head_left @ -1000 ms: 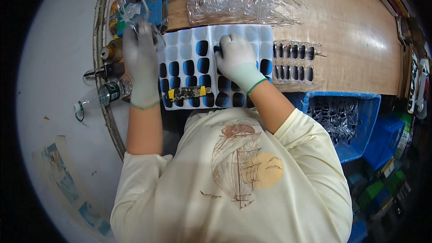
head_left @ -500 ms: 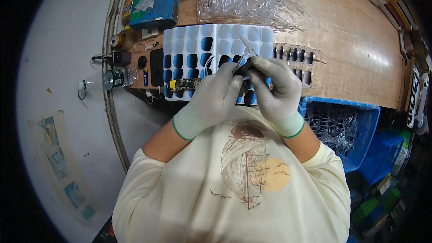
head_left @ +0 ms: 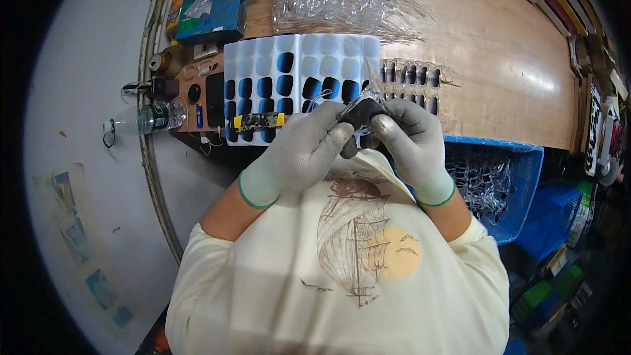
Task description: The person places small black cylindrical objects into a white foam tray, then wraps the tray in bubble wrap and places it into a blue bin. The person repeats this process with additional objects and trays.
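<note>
Both my gloved hands meet in front of my chest around a clear plastic eyeglass frame (head_left: 369,94) and a dark sunglass lens (head_left: 361,113). My left hand (head_left: 296,151) pinches the left side of the lens and frame between thumb and fingers. From the other side, my right hand (head_left: 418,148) presses its thumb on the lens, fingers behind the frame. Whether the lens is seated in the rim I cannot tell. Just beyond lies a white lens tray (head_left: 301,62) with rows of dark lenses and several vacant pockets. A black-and-yellow handled tool (head_left: 259,121) rests across it.
Clear eyeglass frames (head_left: 342,3) are piled at the back; frames with dark lenses (head_left: 411,75) lie in rows right of the tray. A blue crate (head_left: 537,171) of glasses stands right. Leftward are a blue box (head_left: 213,6), a phone (head_left: 215,100) and a plastic bottle (head_left: 154,117).
The dark lens now shows its broad face between my thumbs, and the frame is tilted differently. My hands have come slightly lower and wider apart. The whole view has shifted a little.
</note>
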{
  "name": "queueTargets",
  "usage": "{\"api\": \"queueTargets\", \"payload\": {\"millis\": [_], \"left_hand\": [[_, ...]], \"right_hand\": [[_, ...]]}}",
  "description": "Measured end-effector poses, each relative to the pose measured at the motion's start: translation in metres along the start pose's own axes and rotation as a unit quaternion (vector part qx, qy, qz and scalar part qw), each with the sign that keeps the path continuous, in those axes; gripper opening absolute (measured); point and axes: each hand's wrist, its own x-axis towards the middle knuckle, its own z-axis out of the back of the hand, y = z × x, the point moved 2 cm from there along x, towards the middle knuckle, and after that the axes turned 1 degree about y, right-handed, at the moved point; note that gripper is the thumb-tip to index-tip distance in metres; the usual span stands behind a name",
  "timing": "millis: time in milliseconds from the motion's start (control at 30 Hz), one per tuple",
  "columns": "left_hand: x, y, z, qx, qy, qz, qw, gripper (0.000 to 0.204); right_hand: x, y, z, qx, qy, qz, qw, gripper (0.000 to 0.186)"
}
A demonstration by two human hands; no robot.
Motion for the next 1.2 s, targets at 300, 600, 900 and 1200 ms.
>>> {"api": "queueTargets", "payload": {"millis": [300,600,900,1200], "left_hand": [[-0.005,0.009,0.004,0.170,-0.089,-0.069,0.979,0.022],[-0.002,0.010,0.016,0.131,-0.078,-0.010,0.988,0.019],[0.002,0.021,0.017,0.258,-0.167,-0.050,0.950,0.017],[0.010,0.020,0.051,0.244,0.142,-0.092,0.955,0.024]], "right_hand": [[0.029,-0.024,-0.001,-0.044,0.029,0.018,0.998,0.024],[0.034,0.006,-0.002,-0.289,0.114,0.134,0.941,0.017],[0.042,-0.027,-0.022,-0.084,0.061,0.001,0.995,0.021],[0.043,0.006,-0.008,-0.467,0.196,0.309,0.805,0.033]]}}
